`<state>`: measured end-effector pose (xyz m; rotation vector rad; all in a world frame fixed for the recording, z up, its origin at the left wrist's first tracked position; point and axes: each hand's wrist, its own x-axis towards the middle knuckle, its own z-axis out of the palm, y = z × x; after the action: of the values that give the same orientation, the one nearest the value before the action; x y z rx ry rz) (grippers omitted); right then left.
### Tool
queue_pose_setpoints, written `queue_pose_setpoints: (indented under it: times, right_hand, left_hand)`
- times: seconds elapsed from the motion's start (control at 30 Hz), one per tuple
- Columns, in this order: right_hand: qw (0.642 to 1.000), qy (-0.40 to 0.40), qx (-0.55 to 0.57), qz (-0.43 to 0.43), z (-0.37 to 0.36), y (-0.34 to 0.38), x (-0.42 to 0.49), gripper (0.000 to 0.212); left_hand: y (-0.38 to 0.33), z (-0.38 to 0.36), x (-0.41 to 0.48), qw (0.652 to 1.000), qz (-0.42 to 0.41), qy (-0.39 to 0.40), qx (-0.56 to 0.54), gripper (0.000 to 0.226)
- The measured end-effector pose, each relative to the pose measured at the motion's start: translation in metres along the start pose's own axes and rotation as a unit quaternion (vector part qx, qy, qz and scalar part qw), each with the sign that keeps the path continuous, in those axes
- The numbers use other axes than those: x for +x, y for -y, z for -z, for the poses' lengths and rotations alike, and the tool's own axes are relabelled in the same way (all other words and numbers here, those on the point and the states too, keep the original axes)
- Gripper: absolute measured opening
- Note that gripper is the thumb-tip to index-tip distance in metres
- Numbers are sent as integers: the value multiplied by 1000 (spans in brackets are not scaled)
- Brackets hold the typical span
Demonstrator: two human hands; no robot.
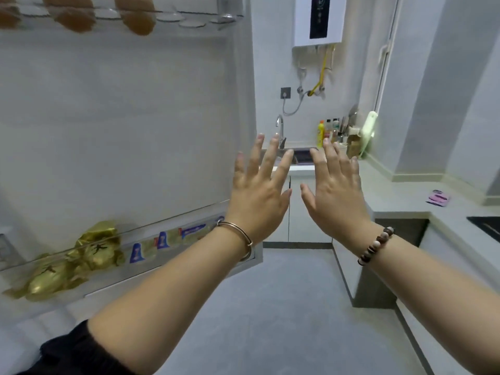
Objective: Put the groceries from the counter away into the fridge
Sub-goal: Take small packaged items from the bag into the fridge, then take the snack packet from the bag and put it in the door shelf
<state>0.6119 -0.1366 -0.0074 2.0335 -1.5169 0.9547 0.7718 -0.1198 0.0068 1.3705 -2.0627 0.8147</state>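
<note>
Fridge door (121,117) stands open at the left, with gold packets (81,261) on its lower shelf. The left hand (259,196) and right hand (338,193) hover with fingers spread wide, holding nothing. Only a pink item (439,198) shows on the counter (400,192) at the right. Best to turn there, grip it fully, then set it beside the packets.

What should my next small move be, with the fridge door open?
Probably reach the right hand toward the pink packet on the counter: both hands are empty, fingers spread, the left hand by the open fridge door, and that packet looks not yet put away.
</note>
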Motion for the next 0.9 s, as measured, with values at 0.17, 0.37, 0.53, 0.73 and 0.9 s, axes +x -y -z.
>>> queue_pose_setpoints:
  times: [0.17,0.37,0.53,0.73,0.9]
  right_hand:
    - [997,16,-51,-58,21,-83,-21,66]
    - [981,30,-137,-136,61,-203,-59,63]
    - [953,43,-205,-217,99,-306,-105,62]
    - [908,59,-273,-311,148,-400,-173,61]
    - [866,80,-310,-384,180,-454,-226,62]
  left_hand:
    - [-79,-28,40,997,-46,22,-63,67]
    - [-203,-70,97,984,-93,47,-145,68]
    - [-320,-95,131,959,-176,62,-214,68]
    - [-461,-121,152,921,-264,11,-285,65]
    - [-559,-128,152,885,-312,30,-345,64]
